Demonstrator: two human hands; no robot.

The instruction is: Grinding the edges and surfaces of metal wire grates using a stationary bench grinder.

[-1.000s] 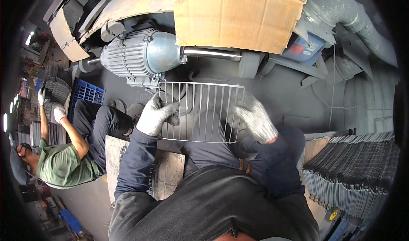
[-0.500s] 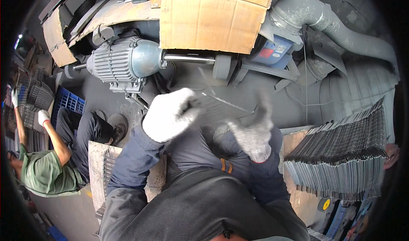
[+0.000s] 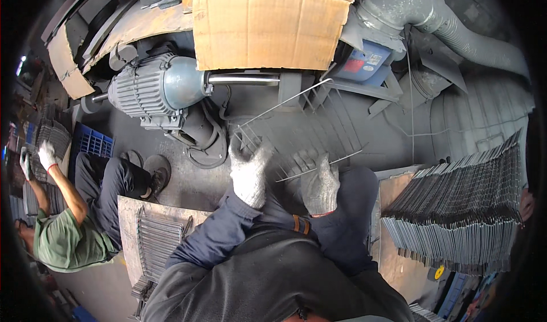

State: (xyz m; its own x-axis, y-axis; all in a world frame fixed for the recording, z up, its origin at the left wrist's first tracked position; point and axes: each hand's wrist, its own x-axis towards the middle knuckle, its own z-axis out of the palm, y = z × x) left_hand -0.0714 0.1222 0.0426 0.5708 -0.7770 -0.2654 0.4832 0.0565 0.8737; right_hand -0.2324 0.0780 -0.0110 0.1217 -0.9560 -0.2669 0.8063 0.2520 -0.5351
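A rectangular wire rack (image 3: 285, 103), with thin parallel bars inside a frame, is tilted in front of my lap. My left hand (image 3: 249, 175), in a whitish knit glove, holds its left end. My right hand (image 3: 320, 182), in a greyer glove, grips the near edge with the thumb up against the bar. Some fingers of both hands are hidden or blurred behind the wires. Beyond the rack's far edge stands a grinding wheel (image 3: 291, 88) on a motor shaft.
The motor (image 3: 156, 88) stands ahead left, below a cardboard sheet (image 3: 273, 26). A duct (image 3: 399, 6) curves at far right. Stacked wire racks (image 3: 456, 208) rise on my right; more racks (image 3: 159, 242) lie on a board at my left. A co-worker (image 3: 71, 231) sits far left.
The rack, edge-on and blurred before, now shows its face. My left hand has come down and right, my right hand down and left, both closing on the rack. The view has shifted slightly.
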